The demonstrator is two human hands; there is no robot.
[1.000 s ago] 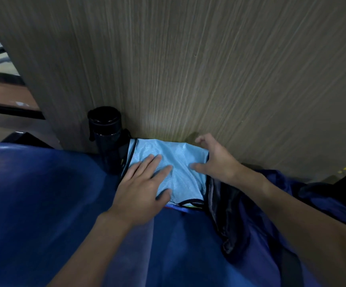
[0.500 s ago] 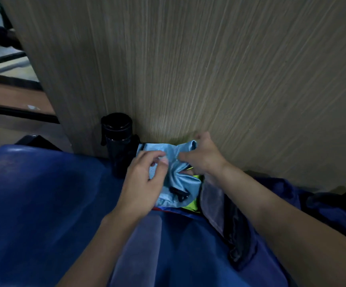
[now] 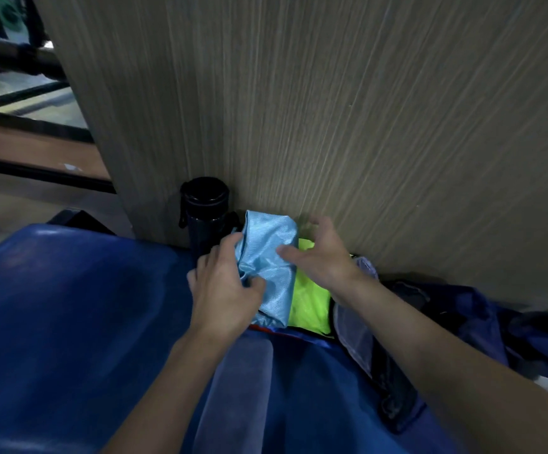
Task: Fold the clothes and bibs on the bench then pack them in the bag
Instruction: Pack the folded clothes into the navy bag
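Note:
A light blue bib [image 3: 271, 257], folded into a narrow bundle, sits in the open mouth of the blue bag [image 3: 298, 371] against the wooden wall. My left hand [image 3: 223, 286] grips its left edge, thumb on top. My right hand [image 3: 321, 257] rests its thumb on the bundle's right side, with the fingers spread and relaxed near the wall. A neon yellow-green bib [image 3: 308, 303] lies in the bag just right of the blue one, partly under my right wrist.
A black flask [image 3: 205, 214] stands against the wall, left of the bibs. The blue bench [image 3: 69, 306] stretches to the left. The bag's grey mesh pocket [image 3: 354, 332] and dark blue clothing [image 3: 495, 322] lie to the right.
The blue bib went from spread flat to gathered into a narrow bundle shifted left. That uncovered the yellow-green bib. My left hand closed on the bundle and my right hand loosened its pinch.

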